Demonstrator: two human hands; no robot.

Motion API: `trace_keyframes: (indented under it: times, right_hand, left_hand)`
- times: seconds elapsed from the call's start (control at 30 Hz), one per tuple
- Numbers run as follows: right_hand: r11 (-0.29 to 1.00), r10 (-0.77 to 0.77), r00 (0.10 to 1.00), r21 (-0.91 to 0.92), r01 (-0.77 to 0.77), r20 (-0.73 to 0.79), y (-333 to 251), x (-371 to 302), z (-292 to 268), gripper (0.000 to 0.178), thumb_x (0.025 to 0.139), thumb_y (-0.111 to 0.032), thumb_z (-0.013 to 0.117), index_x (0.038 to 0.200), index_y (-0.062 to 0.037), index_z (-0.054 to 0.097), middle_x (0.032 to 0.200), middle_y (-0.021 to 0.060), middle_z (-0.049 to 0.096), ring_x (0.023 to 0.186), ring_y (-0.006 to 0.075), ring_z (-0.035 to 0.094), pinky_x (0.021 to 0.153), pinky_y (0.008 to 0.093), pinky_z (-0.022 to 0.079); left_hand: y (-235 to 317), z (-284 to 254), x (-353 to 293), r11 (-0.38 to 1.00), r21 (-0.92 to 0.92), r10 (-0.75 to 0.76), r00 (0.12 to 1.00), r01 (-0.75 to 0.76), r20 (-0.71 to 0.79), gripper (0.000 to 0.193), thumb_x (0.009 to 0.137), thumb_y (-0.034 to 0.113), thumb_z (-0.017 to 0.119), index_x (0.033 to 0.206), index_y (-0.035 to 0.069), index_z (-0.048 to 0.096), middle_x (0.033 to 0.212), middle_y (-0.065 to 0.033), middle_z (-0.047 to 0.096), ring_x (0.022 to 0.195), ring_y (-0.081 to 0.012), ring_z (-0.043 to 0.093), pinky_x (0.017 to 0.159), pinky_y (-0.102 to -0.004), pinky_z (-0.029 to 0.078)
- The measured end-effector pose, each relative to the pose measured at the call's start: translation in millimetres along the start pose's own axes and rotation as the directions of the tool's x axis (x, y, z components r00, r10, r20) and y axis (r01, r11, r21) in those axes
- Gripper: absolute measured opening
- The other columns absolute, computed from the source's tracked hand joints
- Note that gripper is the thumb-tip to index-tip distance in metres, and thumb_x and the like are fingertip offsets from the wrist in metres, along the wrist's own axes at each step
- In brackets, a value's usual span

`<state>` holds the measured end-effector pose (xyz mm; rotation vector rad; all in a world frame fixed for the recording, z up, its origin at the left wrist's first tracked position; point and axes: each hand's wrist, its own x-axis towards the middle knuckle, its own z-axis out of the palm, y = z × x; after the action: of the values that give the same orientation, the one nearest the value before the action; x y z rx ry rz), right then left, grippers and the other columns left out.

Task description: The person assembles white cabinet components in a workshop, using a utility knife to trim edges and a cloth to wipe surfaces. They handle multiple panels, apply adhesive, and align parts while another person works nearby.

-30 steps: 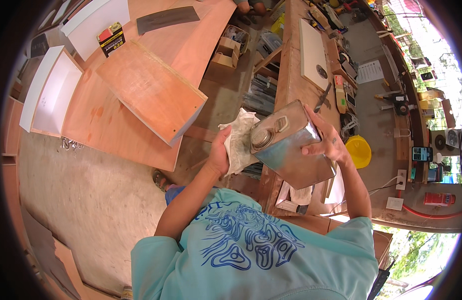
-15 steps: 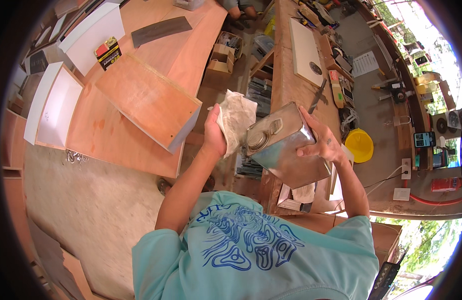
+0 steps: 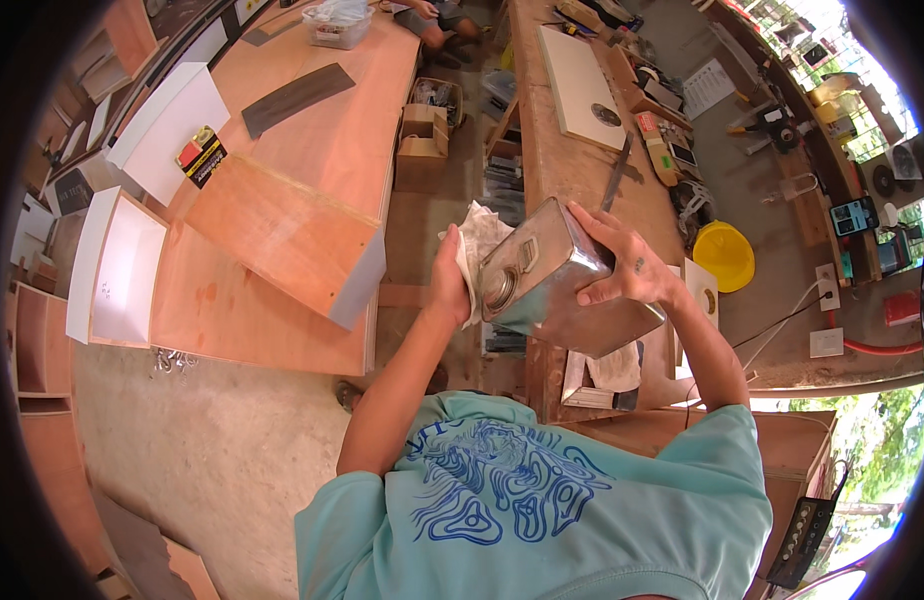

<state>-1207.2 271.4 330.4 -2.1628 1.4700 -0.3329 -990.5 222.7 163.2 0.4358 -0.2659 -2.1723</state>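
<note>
My right hand (image 3: 627,262) grips a rectangular metal can (image 3: 572,290) from its far side, thumb on one face and fingers over the edge. The can is tilted so its top, with a round spout and a small handle, faces left. In my left hand (image 3: 449,280) is a crumpled off-white rag (image 3: 480,245), held up against the spout end of the can. The left fingers are mostly hidden behind the rag. Whether liquid comes out of the spout I cannot tell.
On the left table (image 3: 282,345) lie a wooden drawer (image 3: 292,235), a white-fronted drawer (image 3: 122,270) and a dark sheet (image 3: 297,100). A workbench (image 3: 542,150) with a pale board (image 3: 582,90) runs ahead on the right. A yellow hard hat (image 3: 723,256) sits right. Another person (image 3: 442,25) is far ahead.
The rag and the can have come together; before, a gap lay between the rag and the spout. The view has shifted slightly, and the other person's hand now shows at the top.
</note>
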Motion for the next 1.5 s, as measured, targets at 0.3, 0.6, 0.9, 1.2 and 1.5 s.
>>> trace_keyframes:
  times: [0.3, 0.6, 0.9, 1.2, 1.5]
  right_hand:
    - [0.977, 0.213, 0.976, 0.041, -0.211, -0.046, 14.0, -23.6, 2.2, 0.11, 0.047, -0.027, 0.082, 0.143, 0.0002, 0.035, 0.12, 0.0203, 0.054, 0.11, 0.038, 0.053, 0.097, 0.0365, 0.038]
    - [0.981, 0.185, 0.966, 0.094, -0.171, -0.179, 41.2, -54.7, 0.1, 0.106, 0.051, -0.02, 0.08, 0.145, -0.0008, 0.032, 0.127, 0.0223, 0.053, 0.114, 0.034, 0.053, 0.097, 0.0368, 0.039]
    - [0.912, 0.407, 0.562, 0.356, -0.205, -0.72, 140.2, -88.9, 13.5, 0.116, 0.064, -0.01, 0.081, 0.151, -0.0035, 0.005, 0.125, 0.0162, 0.049, 0.105, 0.0198, 0.057, 0.093, 0.0308, 0.041]
    - [0.899, 0.423, 0.132, 0.398, -0.184, -0.896, 230.4, -103.1, 107.5, 0.123, 0.063, -0.023, 0.088, 0.145, 0.0102, 0.002, 0.133, 0.0154, 0.038, 0.114, 0.0216, 0.041, 0.1, 0.0314, 0.036]
    - [0.566, 0.824, 0.541, 0.303, -0.767, -0.169, 63.9, -163.4, 204.3, 0.062, 0.065, -0.012, 0.078, 0.122, -0.0004, 0.056, 0.109, 0.0208, 0.055, 0.103, 0.0366, 0.055, 0.088, 0.0407, 0.045]
  left_hand:
    - [6.7, -4.5, -21.1, 0.996, 0.08, 0.04, 0.989, -0.029, -0.143, 0.054, 0.096, 0.048, 0.041, 0.123, 0.002, 0.054, 0.119, -0.0135, 0.061, 0.107, -0.0272, 0.059, 0.095, -0.0401, 0.046]
    - [-43.3, 11.8, 0.5, 0.984, 0.158, -0.064, 0.99, 0.083, -0.127, 0.046, 0.094, 0.04, 0.048, 0.118, 0.003, 0.058, 0.117, -0.01, 0.062, 0.108, -0.0263, 0.056, 0.1, -0.0372, 0.04]
    - [-3.9, -16.8, -16.3, 0.983, 0.072, -0.169, 0.986, 0.168, 0.009, 0.061, 0.095, 0.046, 0.035, 0.137, 0.001, 0.041, 0.136, -0.0176, 0.047, 0.122, -0.0378, 0.048, 0.103, -0.0512, 0.04]
    - [0.1, -22.9, -46.8, 0.971, 0.009, -0.241, 0.97, 0.241, 0.026, 0.065, 0.095, 0.05, 0.034, 0.141, 0.004, 0.036, 0.144, -0.0166, 0.04, 0.128, -0.041, 0.041, 0.104, -0.0569, 0.036]
    - [-4.0, -19.2, -68.6, 0.993, 0.031, -0.105, 0.969, 0.115, -0.222, 0.058, 0.096, 0.045, 0.037, 0.133, 0.0, 0.046, 0.133, -0.0163, 0.051, 0.119, -0.0351, 0.051, 0.102, -0.0473, 0.041]
